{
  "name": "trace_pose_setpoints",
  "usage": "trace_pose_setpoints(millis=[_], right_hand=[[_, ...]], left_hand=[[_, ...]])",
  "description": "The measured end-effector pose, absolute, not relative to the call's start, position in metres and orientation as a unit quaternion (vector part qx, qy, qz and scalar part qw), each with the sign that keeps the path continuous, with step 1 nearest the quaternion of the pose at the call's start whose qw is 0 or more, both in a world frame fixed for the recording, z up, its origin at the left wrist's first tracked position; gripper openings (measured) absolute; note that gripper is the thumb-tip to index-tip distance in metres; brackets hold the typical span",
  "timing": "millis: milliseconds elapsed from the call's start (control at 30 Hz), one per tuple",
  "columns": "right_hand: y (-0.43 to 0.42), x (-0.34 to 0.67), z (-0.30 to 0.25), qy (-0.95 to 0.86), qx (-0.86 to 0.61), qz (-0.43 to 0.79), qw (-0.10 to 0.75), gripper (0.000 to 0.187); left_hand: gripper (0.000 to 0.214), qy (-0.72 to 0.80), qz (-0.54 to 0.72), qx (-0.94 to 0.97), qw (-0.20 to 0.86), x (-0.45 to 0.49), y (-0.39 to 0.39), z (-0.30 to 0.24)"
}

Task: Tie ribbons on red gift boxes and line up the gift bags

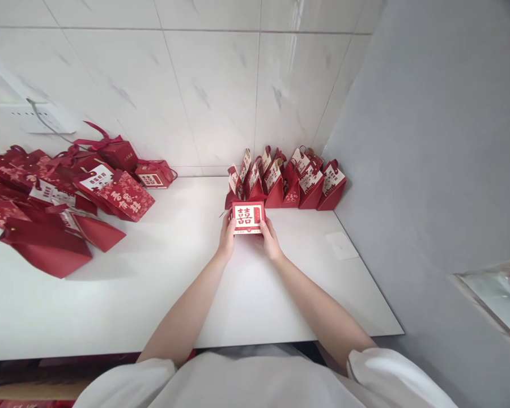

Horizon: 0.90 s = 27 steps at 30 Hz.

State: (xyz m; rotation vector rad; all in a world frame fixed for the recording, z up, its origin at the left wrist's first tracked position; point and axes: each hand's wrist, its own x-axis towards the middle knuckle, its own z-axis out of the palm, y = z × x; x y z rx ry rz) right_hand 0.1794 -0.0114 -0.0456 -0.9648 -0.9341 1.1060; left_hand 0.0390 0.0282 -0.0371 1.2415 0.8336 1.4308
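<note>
Between my two hands is a red and cream gift box point(249, 216) with a large red double-happiness character on its face and a dark red ribbon behind its top edge. My left hand point(226, 235) grips its left side and my right hand point(271, 239) its right side, thumbs toward the front. Just behind it, red and cream gift boxes point(310, 184) stand in a tight group, and the held box hides part of the nearest ones. Whether the held box rests on the table or hangs just above it, I cannot tell.
A larger cluster of red gift boxes point(127, 195) covers the left of the white table point(161, 294), some tipped over. Beside it sits a small ribboned box point(156, 174). A pale paper square point(342, 245) lies at right. Tiled wall point(212, 85) behind, grey panel point(429, 170) at right.
</note>
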Motion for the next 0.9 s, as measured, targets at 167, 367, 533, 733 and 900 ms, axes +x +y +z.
trace_pose_setpoints(millis=[167,367,533,733,900], right_hand=[[-0.008,0.185,-0.044,-0.385,-0.416,0.534,0.627,0.059],[-0.013,0.176,-0.043,-0.406,-0.441,0.490,0.633,0.055],[-0.021,0.169,-0.037,-0.429,-0.460,0.463,0.625,0.053],[-0.021,0.170,-0.030,-0.435,-0.460,0.470,0.615,0.057],[-0.021,0.171,-0.033,-0.427,-0.463,0.477,0.613,0.054]], left_hand=[[0.048,0.339,0.580,0.522,0.526,0.036,0.026,-0.034],[0.050,0.356,0.589,0.501,0.525,0.032,0.020,-0.033],[0.049,0.376,0.580,0.481,0.539,0.029,0.022,-0.035],[0.051,0.374,0.578,0.485,0.540,0.029,0.020,-0.032],[0.050,0.382,0.571,0.495,0.532,0.028,0.019,-0.032]])
